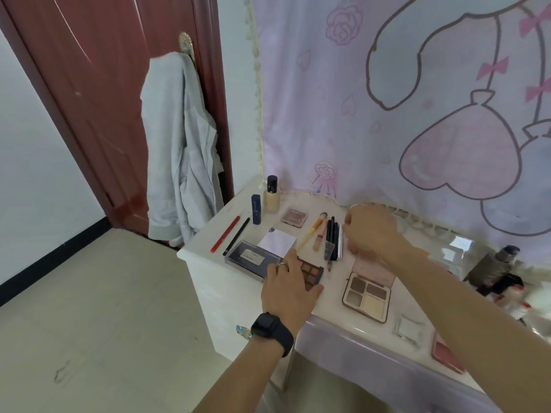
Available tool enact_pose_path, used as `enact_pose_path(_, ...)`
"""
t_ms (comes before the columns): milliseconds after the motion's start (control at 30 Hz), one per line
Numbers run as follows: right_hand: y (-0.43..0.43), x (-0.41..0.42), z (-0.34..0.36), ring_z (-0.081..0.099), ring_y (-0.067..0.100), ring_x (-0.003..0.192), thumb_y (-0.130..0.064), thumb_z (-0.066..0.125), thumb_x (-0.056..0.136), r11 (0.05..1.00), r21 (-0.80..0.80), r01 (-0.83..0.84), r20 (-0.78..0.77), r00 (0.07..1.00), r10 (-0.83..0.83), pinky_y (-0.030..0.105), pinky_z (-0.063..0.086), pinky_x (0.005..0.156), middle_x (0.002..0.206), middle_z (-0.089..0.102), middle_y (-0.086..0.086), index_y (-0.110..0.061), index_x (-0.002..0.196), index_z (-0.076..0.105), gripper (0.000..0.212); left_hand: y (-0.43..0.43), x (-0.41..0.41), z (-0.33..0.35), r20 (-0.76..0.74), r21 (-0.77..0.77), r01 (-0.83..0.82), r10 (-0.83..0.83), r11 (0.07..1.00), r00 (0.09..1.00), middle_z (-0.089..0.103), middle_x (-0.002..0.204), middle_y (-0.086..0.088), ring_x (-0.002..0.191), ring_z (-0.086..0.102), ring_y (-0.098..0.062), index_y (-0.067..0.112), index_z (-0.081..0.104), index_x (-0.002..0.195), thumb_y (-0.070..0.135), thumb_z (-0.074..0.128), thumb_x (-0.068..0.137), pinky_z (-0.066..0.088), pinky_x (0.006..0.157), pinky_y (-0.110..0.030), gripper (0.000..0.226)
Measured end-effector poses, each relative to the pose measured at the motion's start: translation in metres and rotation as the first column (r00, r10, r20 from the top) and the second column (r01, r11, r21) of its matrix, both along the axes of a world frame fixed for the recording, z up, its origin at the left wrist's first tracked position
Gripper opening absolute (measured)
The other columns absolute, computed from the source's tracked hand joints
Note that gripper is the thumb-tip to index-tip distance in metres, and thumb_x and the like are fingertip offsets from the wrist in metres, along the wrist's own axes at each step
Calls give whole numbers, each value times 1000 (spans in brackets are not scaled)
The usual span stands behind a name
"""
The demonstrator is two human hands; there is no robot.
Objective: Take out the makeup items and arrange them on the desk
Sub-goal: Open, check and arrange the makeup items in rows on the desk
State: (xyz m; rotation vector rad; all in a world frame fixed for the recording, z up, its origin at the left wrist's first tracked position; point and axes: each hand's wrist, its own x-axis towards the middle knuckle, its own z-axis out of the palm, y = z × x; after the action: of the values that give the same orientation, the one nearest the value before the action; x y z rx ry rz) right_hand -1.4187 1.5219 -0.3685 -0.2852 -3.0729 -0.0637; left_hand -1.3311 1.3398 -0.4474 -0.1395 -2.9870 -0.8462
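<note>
Makeup lies spread on the white desk [208, 263]. My left hand [287, 286] rests on a brown eyeshadow palette [311, 271], its thumb along the palette's near edge. My right hand [369, 231] hovers with curled fingers at a row of dark pencils [332, 238]; what it pinches is hidden. Around them lie a red pencil [225, 234], a black pencil [237, 236], a blue tube [256, 209], a foundation bottle [272, 194], a blush compact [294, 217], two brushes [314, 231], a dark palette [253, 257] and an open four-pan palette [366, 295].
A clear compact [410, 330] and a pink compact [447, 357] lie near the desk's front edge. Dark bottles and clutter [498, 272] stand at the right. A pink curtain [387, 99] hangs behind the desk. A grey garment [179, 150] hangs on the door at the left.
</note>
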Motion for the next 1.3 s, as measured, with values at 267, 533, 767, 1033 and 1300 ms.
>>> enact_pose_path(267,-10,-21,-6,54,16,64,-19,56,84,1000,27,-2,158,987,-2,23,37,50,77,59,2,-15,89,59,7,-5,-1,-7,-40,35,52,-50,998,998,46,143,-4,130,38,-25,21,17,155,62,60,86,42,106,-38,91)
enact_pose_path(533,-9,-30,-15,57,16,66,-26,57,83,999,-10,44,177,983,-41,25,41,54,76,62,1,-16,77,58,11,-8,-5,-10,-49,29,86,-85,996,995,51,137,-4,125,42,-25,22,17,154,47,59,88,46,101,-37,82)
enact_pose_path(767,6,-25,-7,60,22,69,-29,55,85,959,-261,111,-7,993,-117,27,38,55,72,61,3,-14,77,60,18,-5,-12,-7,-19,-12,113,-114,993,993,48,141,-4,126,41,-25,21,16,154,48,59,89,46,102,-38,82)
enact_pose_path(1033,11,69,23,58,-4,65,-27,60,99,444,-880,-170,-316,906,-280,14,41,62,84,66,-8,-18,100,71,14,-4,-6,7,-71,39,143,-140,989,988,40,148,1,133,33,-21,23,25,151,52,58,92,45,103,-36,74)
enact_pose_path(1300,12,171,-11,54,15,63,-15,58,100,-132,-983,-131,-88,952,-292,27,38,53,81,68,3,-11,103,71,14,6,40,49,-134,525,398,-388,752,912,65,115,20,106,60,-1,36,57,129,39,74,86,50,91,-21,46)
